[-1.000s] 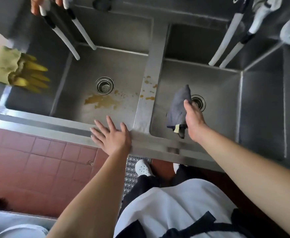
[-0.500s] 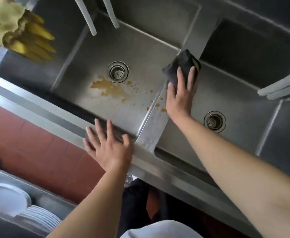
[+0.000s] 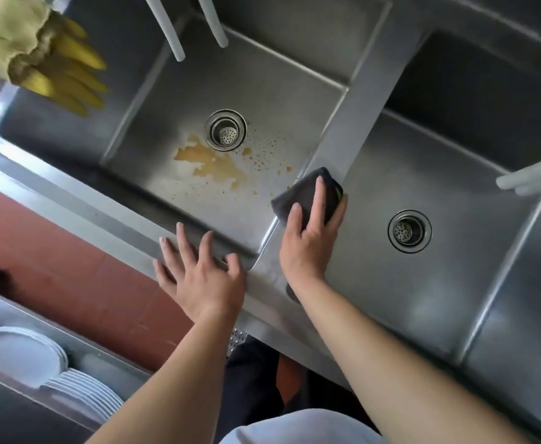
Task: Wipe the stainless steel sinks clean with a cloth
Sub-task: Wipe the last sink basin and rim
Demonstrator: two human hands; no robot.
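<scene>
Dark cloth (image 3: pixel 306 195) pressed flat on the divider (image 3: pixel 355 123) at 3 o'clock of the stain (image 3: pixel 211 161), under straight right hand (image 3: pixel 307 241) fingers; left hand (image 3: pixel 203 280) splayed, released, on the rim; soft, light, best palmed from above

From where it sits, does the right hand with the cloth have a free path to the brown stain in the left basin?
Probably yes. The right hand presses the cloth on the divider, right beside the brown stain; nothing lies between them.
</scene>
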